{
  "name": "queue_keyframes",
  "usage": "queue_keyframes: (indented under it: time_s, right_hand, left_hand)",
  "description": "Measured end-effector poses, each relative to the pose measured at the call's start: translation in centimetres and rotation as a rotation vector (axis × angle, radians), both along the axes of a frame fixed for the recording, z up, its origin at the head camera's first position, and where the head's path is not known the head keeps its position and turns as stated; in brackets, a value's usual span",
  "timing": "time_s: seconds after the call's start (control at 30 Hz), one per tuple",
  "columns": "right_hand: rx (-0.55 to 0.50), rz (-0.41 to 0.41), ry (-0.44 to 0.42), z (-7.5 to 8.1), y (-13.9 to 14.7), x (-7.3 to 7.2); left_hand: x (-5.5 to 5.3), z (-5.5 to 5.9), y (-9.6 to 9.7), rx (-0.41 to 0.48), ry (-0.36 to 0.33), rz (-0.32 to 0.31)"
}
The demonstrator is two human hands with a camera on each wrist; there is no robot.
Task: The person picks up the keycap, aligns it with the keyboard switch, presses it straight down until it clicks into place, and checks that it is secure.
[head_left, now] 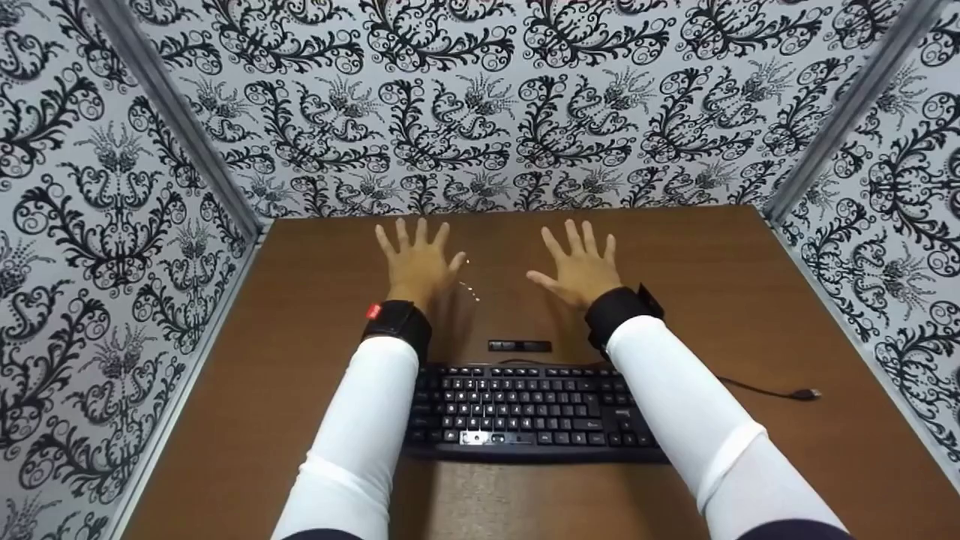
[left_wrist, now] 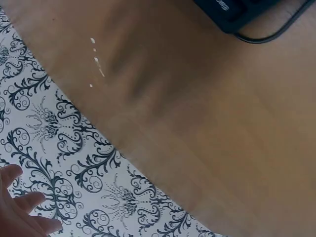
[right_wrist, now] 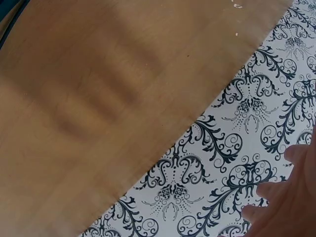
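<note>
My left hand [head_left: 418,268] is held over the far part of the brown table with its fingers spread and straight, and nothing is in it. To its right, my right hand [head_left: 581,271] has the same spread shape and is likewise free of any object. Shadows below both hands suggest they hover above the wood. A black keyboard [head_left: 525,412] lies crosswise under the forearms, its two ends partly hidden by the white sleeves. Just beyond its top edge is a small black bar-shaped object [head_left: 520,346], nearest the gap between the wrists; its kind is unclear.
A black cable with a USB plug [head_left: 806,394] runs out to the right of the keyboard. Small white marks [head_left: 470,289] dot the table [head_left: 262,375] near the left thumb. Walls covered in black-and-white patterned paper [head_left: 480,112] enclose the back and both sides.
</note>
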State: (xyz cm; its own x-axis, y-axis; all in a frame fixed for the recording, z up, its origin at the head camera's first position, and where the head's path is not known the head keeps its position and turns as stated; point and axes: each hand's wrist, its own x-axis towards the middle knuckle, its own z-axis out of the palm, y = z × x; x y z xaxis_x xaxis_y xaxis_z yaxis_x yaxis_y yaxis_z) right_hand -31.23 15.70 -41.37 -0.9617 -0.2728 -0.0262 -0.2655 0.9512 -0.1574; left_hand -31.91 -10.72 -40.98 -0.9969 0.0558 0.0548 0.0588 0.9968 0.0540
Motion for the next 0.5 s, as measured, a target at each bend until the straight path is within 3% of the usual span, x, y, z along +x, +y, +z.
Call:
queue_keyframes:
  time_s: [0.13,0.27,0.5]
  right_hand:
    - [-0.013,0.007,0.003,-0.5,0.0,0.1]
    - [-0.005,0.001,0.01,-1.3,0.3,0.2]
    - [-0.008,0.017,-0.054,-3.8,0.7,0.5]
  left_hand:
    - [0.3,-0.5,-0.2,-0.017,-0.014,0.023]
    - [0.3,-1.2,0.1,-0.001,-0.028,0.0]
    - [0.4,-2.2,1.0,-0.018,-0.071,-0.006]
